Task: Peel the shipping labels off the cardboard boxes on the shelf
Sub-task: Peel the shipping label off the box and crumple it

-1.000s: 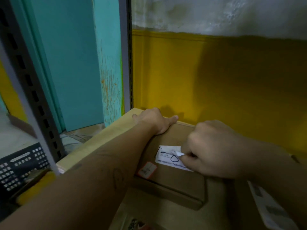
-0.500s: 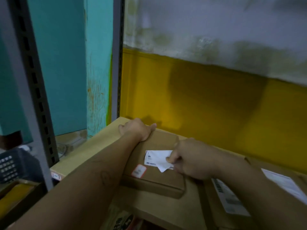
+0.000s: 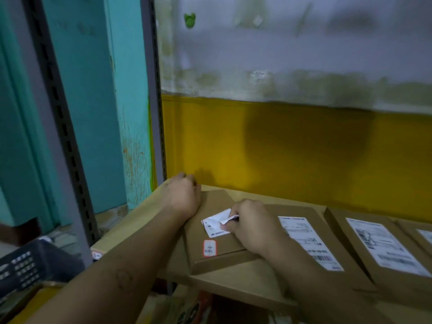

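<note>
One small white label (image 3: 216, 226) is being worked on. It lies on the top face of a flat cardboard box (image 3: 222, 252), near that face's middle, and its right-hand corner is lifted and folded back. The raised flap is pinched between the thumb and curled fingers of the right hand (image 3: 251, 226).

The label is judged to be thin, limp paper of almost no weight, held down only by its adhesive, so it is likely to tear if it is jerked. It is best held close to the line where paper and cardboard part, and drawn back low and slowly.

The box looks light and stiff and might lift or slide with the pull. It is held down at its far left corner by the left hand (image 3: 184, 197), whose fingers are curled over the far edge.

A small red-edged sticker (image 3: 209, 247) is stuck nearer the front of the same face. To the right, larger printed labels are seen on a second box (image 3: 308, 242) and a third box (image 3: 383, 246), both fully stuck.

How much of the small label has come free cannot be told, since part of it is covered by the right hand. All print is blurred past reading. The shelf board is hidden beneath the boxes, and the row is cut off at the right edge.
</note>
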A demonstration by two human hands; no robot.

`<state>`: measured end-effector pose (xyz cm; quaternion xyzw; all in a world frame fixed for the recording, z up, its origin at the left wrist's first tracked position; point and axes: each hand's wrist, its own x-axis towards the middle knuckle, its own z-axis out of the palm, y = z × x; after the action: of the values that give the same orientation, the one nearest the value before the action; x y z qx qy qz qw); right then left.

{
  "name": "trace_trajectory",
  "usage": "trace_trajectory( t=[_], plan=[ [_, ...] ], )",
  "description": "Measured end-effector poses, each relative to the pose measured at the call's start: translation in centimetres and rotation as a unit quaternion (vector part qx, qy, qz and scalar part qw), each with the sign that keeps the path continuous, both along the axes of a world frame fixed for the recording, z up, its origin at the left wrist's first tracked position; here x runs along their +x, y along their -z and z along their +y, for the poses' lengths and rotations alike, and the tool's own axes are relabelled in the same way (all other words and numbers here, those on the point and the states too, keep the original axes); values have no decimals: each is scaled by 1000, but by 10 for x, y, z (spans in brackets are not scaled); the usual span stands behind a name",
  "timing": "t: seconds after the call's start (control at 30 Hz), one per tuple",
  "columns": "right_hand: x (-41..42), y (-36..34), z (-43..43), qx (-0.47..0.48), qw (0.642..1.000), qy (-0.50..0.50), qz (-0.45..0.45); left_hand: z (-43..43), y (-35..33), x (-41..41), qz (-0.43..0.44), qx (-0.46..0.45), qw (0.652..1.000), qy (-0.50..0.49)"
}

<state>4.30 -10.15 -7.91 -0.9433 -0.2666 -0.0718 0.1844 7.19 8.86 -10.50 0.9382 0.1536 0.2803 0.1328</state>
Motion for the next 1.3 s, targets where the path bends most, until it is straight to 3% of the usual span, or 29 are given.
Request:
trace_trajectory(
  t=[0.07,0.17,0.27,0.43,0.6,0.93,1.13,1.3],
  plan=[
    [-3,4,2,-18,999,14,-44,-7,-10,-3,22,94,989,113],
    [-5,7,2,-28,994,8,-101,-13,-11,7,93,64,979,171],
    [-6,11,2,-31,988,5,-153,-18,-5,18,105,-18,984,146],
    [-8,15,5,-31,986,5,-166,-19,-5,28,126,-62,983,121],
    [-11,14,10,-53,980,12,-191,-18,0,33,190,-34,974,115],
    [-24,11,14,-64,983,12,-174,-13,0,34,178,-104,971,119],
    [-41,12,11,-27,988,19,-148,-21,2,34,209,-19,972,102],
    [-46,12,5,10,990,20,-137,-22,0,33,217,-20,972,91]
  ],
)
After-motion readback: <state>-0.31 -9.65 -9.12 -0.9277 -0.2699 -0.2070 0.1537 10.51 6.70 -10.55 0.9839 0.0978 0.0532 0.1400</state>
